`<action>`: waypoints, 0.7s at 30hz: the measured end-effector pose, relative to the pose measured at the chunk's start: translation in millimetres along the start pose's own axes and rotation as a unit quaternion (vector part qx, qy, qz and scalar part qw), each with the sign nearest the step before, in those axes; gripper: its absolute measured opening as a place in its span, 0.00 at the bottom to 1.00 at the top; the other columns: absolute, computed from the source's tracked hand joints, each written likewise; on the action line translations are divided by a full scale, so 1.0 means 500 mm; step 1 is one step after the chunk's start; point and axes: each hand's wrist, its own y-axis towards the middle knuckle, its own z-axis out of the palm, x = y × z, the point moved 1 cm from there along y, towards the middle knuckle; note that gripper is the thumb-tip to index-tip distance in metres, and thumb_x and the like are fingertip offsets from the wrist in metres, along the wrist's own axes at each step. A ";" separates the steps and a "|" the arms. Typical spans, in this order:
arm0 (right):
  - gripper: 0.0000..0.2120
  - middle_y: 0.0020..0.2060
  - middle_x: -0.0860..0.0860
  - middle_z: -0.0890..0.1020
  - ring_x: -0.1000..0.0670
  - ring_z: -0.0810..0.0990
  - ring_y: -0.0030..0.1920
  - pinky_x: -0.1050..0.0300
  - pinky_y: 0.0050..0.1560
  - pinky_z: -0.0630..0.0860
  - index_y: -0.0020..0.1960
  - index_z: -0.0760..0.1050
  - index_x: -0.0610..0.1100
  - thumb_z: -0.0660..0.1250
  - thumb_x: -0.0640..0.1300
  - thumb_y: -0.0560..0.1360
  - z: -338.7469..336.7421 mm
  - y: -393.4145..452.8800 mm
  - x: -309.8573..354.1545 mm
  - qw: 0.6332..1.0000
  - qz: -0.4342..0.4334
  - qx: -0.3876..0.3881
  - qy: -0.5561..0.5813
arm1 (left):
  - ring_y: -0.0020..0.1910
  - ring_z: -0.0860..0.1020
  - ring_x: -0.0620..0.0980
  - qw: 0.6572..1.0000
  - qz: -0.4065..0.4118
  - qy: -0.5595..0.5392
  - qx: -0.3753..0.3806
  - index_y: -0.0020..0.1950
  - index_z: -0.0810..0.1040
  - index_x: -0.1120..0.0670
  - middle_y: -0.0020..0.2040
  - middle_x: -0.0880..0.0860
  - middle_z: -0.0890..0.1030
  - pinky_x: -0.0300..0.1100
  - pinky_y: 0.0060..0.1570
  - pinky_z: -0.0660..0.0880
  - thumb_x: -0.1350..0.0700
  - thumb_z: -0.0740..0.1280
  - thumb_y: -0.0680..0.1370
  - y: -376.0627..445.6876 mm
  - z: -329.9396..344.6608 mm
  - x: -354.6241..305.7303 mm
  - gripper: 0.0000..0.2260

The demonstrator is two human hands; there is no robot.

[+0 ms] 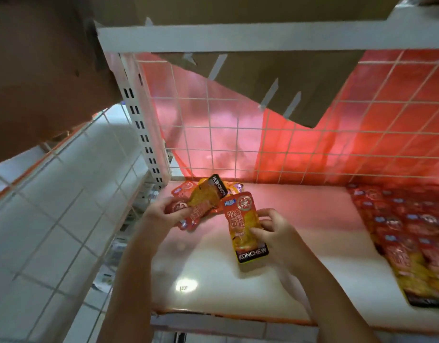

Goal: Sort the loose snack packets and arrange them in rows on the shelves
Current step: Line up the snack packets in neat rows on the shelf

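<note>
Head view: two hands sorting snack packets on a shelf

A white shelf (300, 256) is filling most of the frame, backed by a wire grid (312, 134) with red sheeting behind. Rows of packets (406, 233) are lying flat along its right side. The left hand (161, 214) is gripping several packets (201, 206) near the back left corner. The right hand (275, 231) is pinching one packet (243, 226), marked KONCHEW, above the shelf.

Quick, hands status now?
Left hand: holding several packets.
Right hand: holding one packet.
</note>
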 end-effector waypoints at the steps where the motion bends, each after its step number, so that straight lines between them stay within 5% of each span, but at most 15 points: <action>1: 0.13 0.41 0.47 0.83 0.47 0.81 0.40 0.53 0.42 0.76 0.50 0.71 0.45 0.63 0.29 0.74 -0.006 -0.003 0.001 1.000 -0.005 0.004 0.005 | 0.33 0.80 0.46 1.000 -0.007 -0.030 0.006 0.54 0.78 0.58 0.41 0.53 0.81 0.36 0.36 0.79 0.68 0.70 0.72 -0.005 0.009 -0.009 0.12; 5: 0.16 0.42 0.49 0.83 0.49 0.83 0.42 0.52 0.45 0.79 0.51 0.71 0.47 0.61 0.27 0.75 -0.041 -0.017 0.003 0.999 -0.012 0.017 0.033 | 0.39 0.79 0.57 0.994 -0.038 -0.100 0.027 0.55 0.79 0.58 0.45 0.60 0.82 0.44 0.33 0.74 0.62 0.70 0.72 -0.007 0.052 -0.031 0.11; 9: 0.16 0.46 0.47 0.84 0.47 0.84 0.46 0.50 0.48 0.80 0.52 0.72 0.48 0.62 0.27 0.74 -0.096 -0.029 -0.001 0.999 -0.008 0.007 0.048 | 0.33 0.82 0.50 0.984 -0.059 -0.169 0.024 0.50 0.76 0.59 0.44 0.61 0.81 0.38 0.27 0.77 0.64 0.68 0.75 0.002 0.126 -0.066 0.06; 13: 0.11 0.44 0.47 0.83 0.50 0.83 0.41 0.60 0.37 0.79 0.51 0.73 0.46 0.62 0.30 0.76 -0.179 -0.038 -0.008 0.997 0.002 -0.037 0.070 | 0.42 0.82 0.57 0.969 -0.098 -0.218 0.065 0.49 0.76 0.59 0.47 0.60 0.82 0.60 0.51 0.78 0.61 0.67 0.76 0.036 0.218 -0.093 0.04; 14: 0.09 0.42 0.48 0.82 0.52 0.82 0.39 0.61 0.35 0.78 0.49 0.73 0.45 0.62 0.32 0.76 -0.202 -0.037 -0.012 0.997 0.008 -0.050 0.064 | 0.40 0.82 0.52 0.973 -0.105 -0.191 0.076 0.48 0.77 0.55 0.44 0.56 0.83 0.55 0.51 0.77 0.58 0.67 0.76 0.047 0.242 -0.096 0.02; 17: 0.03 0.39 0.47 0.81 0.53 0.81 0.34 0.60 0.35 0.78 0.49 0.74 0.40 0.64 0.36 0.77 -0.274 -0.035 -0.028 0.995 0.029 -0.080 0.051 | 0.34 0.79 0.44 0.974 -0.107 -0.162 0.118 0.45 0.77 0.53 0.33 0.47 0.82 0.36 0.31 0.74 0.59 0.67 0.77 0.079 0.330 -0.125 0.02; 21: 0.04 0.43 0.47 0.83 0.51 0.83 0.41 0.54 0.45 0.80 0.48 0.75 0.43 0.68 0.36 0.74 -0.365 -0.039 -0.028 0.996 0.028 -0.084 0.011 | 0.35 0.73 0.44 0.973 -0.093 -0.116 0.176 0.44 0.78 0.53 0.34 0.48 0.80 0.29 0.29 0.73 0.63 0.68 0.75 0.131 0.458 -0.143 0.05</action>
